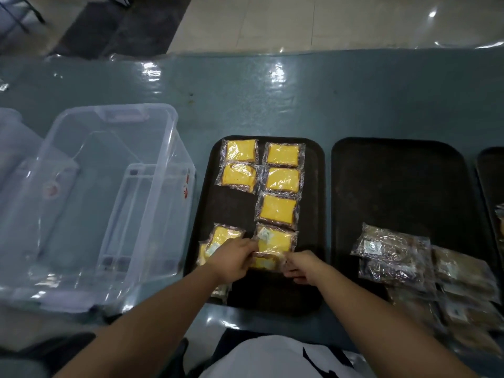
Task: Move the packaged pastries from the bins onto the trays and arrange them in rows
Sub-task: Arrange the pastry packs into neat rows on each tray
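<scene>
A black tray (313, 186) in front of me carries several yellow pastries in clear wrappers, laid in two columns. At its near end my left hand (234, 260) and my right hand (302, 268) both pinch one yellow packaged pastry (266, 261), one hand on each side of it. Another yellow pack (275, 238) lies just beyond it, and a further one (225, 236) sits partly under my left hand. The clear plastic bin (109, 186) to the left looks empty.
A second black tray (403, 186) on the right has brown wrapped pastries (392, 255) heaped at its near right corner. A third tray's edge (491, 173) shows at the far right. Another clear bin (16, 148) stands at far left. The table (272, 105) is teal.
</scene>
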Demonstrator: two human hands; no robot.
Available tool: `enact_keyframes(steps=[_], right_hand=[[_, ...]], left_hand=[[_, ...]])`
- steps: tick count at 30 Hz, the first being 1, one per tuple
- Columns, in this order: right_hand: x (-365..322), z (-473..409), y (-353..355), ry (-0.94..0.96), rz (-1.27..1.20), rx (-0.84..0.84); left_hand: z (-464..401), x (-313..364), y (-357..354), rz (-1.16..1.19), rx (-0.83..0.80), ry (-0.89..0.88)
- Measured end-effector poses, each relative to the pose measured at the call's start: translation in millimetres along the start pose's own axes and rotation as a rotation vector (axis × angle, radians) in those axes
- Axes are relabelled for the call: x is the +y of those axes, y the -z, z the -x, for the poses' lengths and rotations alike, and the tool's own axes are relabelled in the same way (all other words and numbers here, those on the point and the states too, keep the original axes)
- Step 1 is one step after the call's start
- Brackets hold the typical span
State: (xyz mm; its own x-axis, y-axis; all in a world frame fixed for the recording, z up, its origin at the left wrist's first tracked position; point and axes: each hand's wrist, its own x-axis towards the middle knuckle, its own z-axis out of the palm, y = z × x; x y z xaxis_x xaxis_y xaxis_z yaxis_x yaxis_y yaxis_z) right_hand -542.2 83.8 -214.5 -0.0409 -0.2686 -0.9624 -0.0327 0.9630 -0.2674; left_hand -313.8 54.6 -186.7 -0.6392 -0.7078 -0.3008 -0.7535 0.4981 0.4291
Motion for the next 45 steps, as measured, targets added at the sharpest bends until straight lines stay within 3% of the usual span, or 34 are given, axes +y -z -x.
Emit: enact_keyframes(steps=[2,6,8,11,12,18,23,27,30,33,37,42,44,45], right_hand=[[4,-3,0,0.084,0.186,0.072],[11,13,14,0.097,0.170,0.053],[17,17,22,0.095,0.138,0.056],[31,19,26,0.130,0.159,0.124],[36,20,25,0.157,0.172,0.146],[36,18,11,0.471,0.437,0.282],[11,10,-5,0.467,0.415,0.367],[10,4,-12,0.390,0.259,0.294],[7,12,-7,0.331,0.136,0.214],[6,28,-4,0.248,0.052,0.114],[2,35,0,0.217,-0.139,0.015],[-12,45,11,0.273,-0.303,0.106],[-18,42,13,0.259,-0.208,0.191],[-19,39,13,0.255,-0.120,0.229]], left_hand=[[10,4,-10,-0.028,0.114,-0.061],[25,14,-30,-0.123,0.244,-0.189],[31,18,-37,-0.188,0.118,-0.254],[47,19,-46,-0.243,-0.287,-0.201],[51,19,-50,-0.242,-0.335,-0.182],[18,1,-47,-0.013,0.079,-0.098],[-31,9,-39,0.158,-0.025,0.272],[-41,22,-51,0.235,-0.072,0.398],[-31,16,-49,0.207,-0.094,0.373],[-13,11,-47,0.079,-0.104,0.210],[-9,5,-30,0.074,-0.013,0.090],[-19,8,8,0.475,0.097,0.278],[-24,7,12,0.461,0.122,0.325],[-26,5,12,0.341,0.117,0.335]])
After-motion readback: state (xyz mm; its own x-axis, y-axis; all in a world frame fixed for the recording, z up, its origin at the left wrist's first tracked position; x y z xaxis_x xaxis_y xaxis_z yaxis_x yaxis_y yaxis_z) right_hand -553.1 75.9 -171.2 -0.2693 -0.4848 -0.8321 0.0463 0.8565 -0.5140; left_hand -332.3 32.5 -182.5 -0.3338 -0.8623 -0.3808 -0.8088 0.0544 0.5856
